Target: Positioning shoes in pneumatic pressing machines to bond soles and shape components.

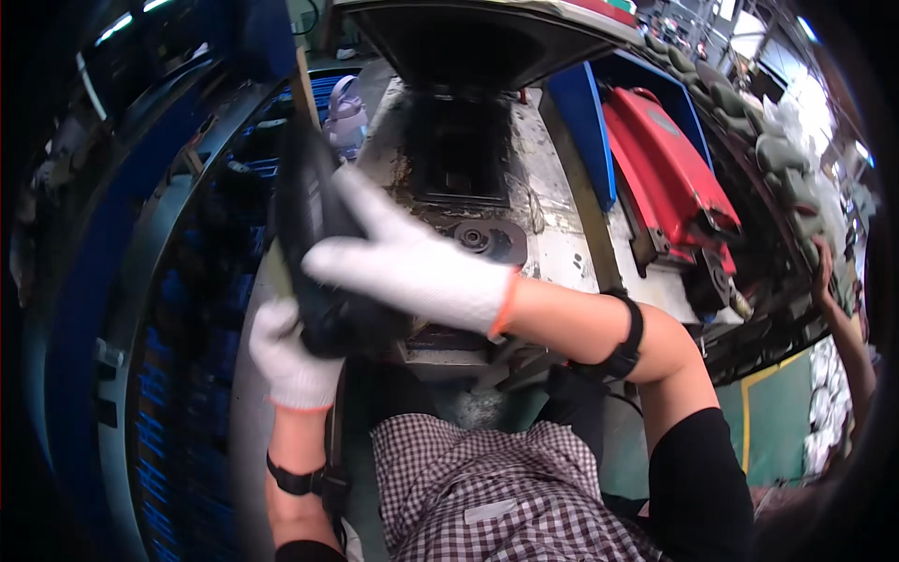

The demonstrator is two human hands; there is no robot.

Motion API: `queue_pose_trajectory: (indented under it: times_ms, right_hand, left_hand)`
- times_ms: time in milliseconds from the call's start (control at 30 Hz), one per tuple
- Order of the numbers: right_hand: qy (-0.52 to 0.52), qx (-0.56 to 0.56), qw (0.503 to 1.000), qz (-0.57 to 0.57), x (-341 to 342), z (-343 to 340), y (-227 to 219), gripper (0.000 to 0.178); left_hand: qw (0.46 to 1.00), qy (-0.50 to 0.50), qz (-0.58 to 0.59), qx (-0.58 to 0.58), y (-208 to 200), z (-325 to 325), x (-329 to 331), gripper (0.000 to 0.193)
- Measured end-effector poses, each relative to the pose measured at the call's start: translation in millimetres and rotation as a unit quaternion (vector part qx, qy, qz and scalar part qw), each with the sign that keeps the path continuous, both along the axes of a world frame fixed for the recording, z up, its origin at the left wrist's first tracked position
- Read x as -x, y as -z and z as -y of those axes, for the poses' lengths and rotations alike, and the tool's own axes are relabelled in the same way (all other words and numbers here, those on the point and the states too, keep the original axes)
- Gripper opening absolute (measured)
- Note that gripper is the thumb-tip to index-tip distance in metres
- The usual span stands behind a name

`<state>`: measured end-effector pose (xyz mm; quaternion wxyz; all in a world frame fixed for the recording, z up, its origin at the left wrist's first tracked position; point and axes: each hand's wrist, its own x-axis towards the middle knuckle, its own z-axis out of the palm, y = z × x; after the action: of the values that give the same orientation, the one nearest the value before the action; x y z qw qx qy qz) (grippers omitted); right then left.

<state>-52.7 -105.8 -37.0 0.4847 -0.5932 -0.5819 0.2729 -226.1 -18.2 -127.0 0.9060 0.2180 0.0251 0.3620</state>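
A long, dark, shoe-shaped thing [323,234] is tilted upright in front of me, left of the middle. Motion smears it, so its exact kind cannot be made out. My left hand [288,354], in a white knit glove, is closed round its lower end. The right hand [403,267], gloved alike, comes across from the right with its thumb over the near face. Its other fingers reach the thing's far edge, their tips partly hidden. Behind my right hand lies a dark metal plate with a round boss [475,238] on a worn bench.
Beyond stands a dark recessed block [459,150] under a raised black lid [487,47]. A lilac bottle [346,117] is at the far left, beside blue racking [187,375]. Rightward are a red housing [670,164], rows of grey-green shoe-like pieces [782,155] and another person's hand [822,272].
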Motion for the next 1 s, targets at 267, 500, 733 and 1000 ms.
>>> queue_pose_trajectory:
  times_ms: [267,500,733,1000]
  right_hand:
    - [0.139,0.006,0.960,-0.245,-169.4,-26.2,-17.3,0.044]
    - [0.326,0.169,0.883,0.294,-224.1,-110.6,37.6,0.087]
    - [0.282,0.202,0.867,0.359,-216.2,-88.6,31.7,0.091]
    - [0.255,-0.223,0.905,0.256,-169.0,37.9,42.2,0.044]
  left_hand:
    - [0.777,-0.295,-0.125,-0.543,-113.0,-33.3,-99.0,0.091]
    - [0.460,-0.454,-0.127,-0.752,-208.5,-59.1,-152.2,0.074]
    - [0.238,-0.392,-0.212,-0.863,-296.5,-71.1,-248.6,0.061]
    - [0.283,-0.156,-0.327,-0.888,-309.4,-25.9,-242.8,0.049]
